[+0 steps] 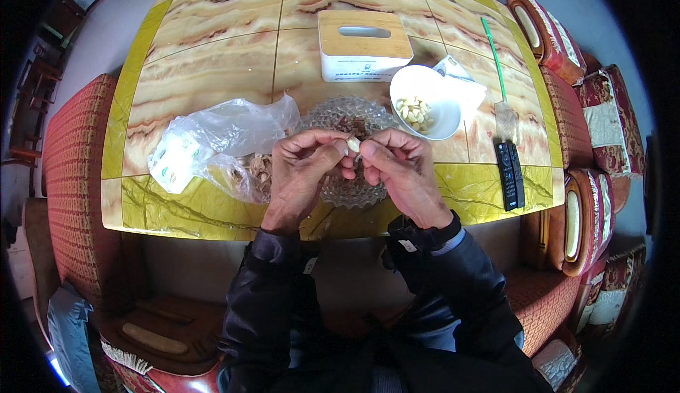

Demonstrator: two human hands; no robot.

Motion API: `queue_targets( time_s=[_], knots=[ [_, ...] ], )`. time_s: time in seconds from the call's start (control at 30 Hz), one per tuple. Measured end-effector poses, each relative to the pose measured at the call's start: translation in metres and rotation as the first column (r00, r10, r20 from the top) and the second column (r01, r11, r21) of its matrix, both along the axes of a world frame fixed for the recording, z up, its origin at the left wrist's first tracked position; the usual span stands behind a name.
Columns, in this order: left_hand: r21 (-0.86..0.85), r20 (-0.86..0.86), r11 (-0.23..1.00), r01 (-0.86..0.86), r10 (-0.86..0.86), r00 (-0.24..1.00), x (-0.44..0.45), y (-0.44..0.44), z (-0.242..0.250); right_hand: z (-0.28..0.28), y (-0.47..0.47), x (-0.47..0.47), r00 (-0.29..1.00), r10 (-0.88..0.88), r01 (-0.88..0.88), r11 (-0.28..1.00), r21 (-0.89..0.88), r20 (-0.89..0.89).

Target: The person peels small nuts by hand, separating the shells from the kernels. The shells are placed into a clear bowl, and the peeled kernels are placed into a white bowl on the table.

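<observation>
A pale garlic clove (353,144) is pinched between the fingertips of my left hand (308,167) and my right hand (405,172). Both hands hover over a clear, knobbly glass bowl (334,110) with brownish garlic skins (357,126) inside; my hands cover part of it. Just beyond my right hand is a white bowl (449,111), tilted in view, with several peeled garlic cloves (414,114) in it. Left of my left hand lies a translucent plastic bag (234,130), and unpeeled garlic (259,175) shows at its opening.
A white tissue box (364,66) with a wooden lid stands behind the bowls. On the right lie a green-handled fly swatter (494,58), two black remote controls (510,178) and white paper (473,93). Red patterned sofas (79,180) flank the marble-patterned table (212,69).
</observation>
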State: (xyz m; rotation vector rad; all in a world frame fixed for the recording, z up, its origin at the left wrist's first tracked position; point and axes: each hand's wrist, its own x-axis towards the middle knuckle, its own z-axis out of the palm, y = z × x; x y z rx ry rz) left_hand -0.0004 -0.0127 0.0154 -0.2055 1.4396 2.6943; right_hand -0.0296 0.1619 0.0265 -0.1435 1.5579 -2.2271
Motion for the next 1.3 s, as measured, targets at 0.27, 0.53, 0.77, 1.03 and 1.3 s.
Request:
queue_targets(
  time_s=[0.27, 0.53, 0.77, 1.03, 1.3],
  knots=[
    [-0.033, -0.052, 0.999, 0.028, -0.029, 0.998, -0.002, -0.005, -0.005, -0.001, 0.002, -0.001, 0.996, -0.014, 0.025, 0.994, 0.11, -0.092],
    [-0.034, -0.024, 0.999, 0.022, -0.023, 0.999, -0.002, -0.005, -0.004, 0.0, 0.001, 0.001, 0.996, -0.003, 0.012, 0.995, 0.098, -0.086],
    [0.08, 0.057, 0.997, -0.011, 0.006, 0.998, -0.002, -0.003, -0.007, 0.002, 0.002, 0.001, 0.991, 0.097, -0.098, 0.995, 0.004, 0.092],
    [-0.044, 0.005, 0.998, 0.033, -0.033, 0.999, -0.002, 0.009, -0.011, -0.01, 0.001, -0.001, 0.959, 0.177, -0.05, 0.874, -0.484, 0.222],
    [0.202, -0.015, 0.979, -0.015, 0.018, 1.0, -0.001, 0.011, -0.002, -0.003, 0.0, 0.0, 0.998, -0.05, 0.05, 0.999, -0.012, -0.043]
  ],
)
